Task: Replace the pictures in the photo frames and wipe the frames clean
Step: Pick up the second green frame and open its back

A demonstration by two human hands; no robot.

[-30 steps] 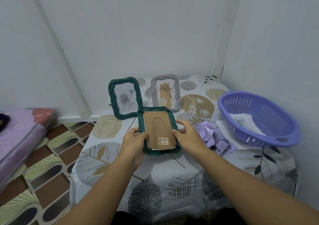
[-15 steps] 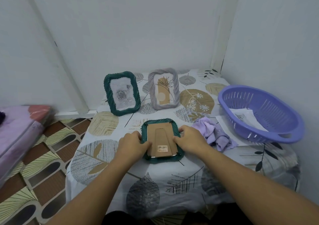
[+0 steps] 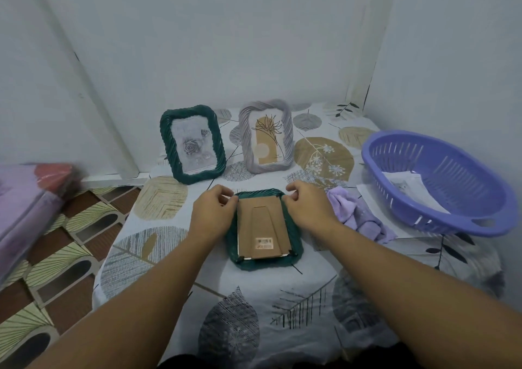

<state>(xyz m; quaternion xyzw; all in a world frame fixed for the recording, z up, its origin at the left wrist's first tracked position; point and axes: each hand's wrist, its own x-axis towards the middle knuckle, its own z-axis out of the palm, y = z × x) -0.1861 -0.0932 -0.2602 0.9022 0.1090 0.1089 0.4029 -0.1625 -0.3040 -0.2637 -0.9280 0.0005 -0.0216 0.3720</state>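
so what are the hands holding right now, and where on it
Both hands, left hand and right hand, pinch the face-down green frame at its far top corners, one each.

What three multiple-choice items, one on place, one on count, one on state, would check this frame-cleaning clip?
1. Where is the purple cloth?
A. in the basket
B. on the table, between the face-down frame and the basket
C. on the floor

2. How many frames stand upright?
A. one
B. two
C. three

3. How does the frame between the hands lie?
A. face down, cardboard back up
B. upright
C. face up

Answers:
1 B: it lies crumpled between the face-down frame and the basket.
2 B: the green frame and the grey frame stand at the back.
3 A: its brown back and barcode label show, with the left hand and right hand at its top corners.
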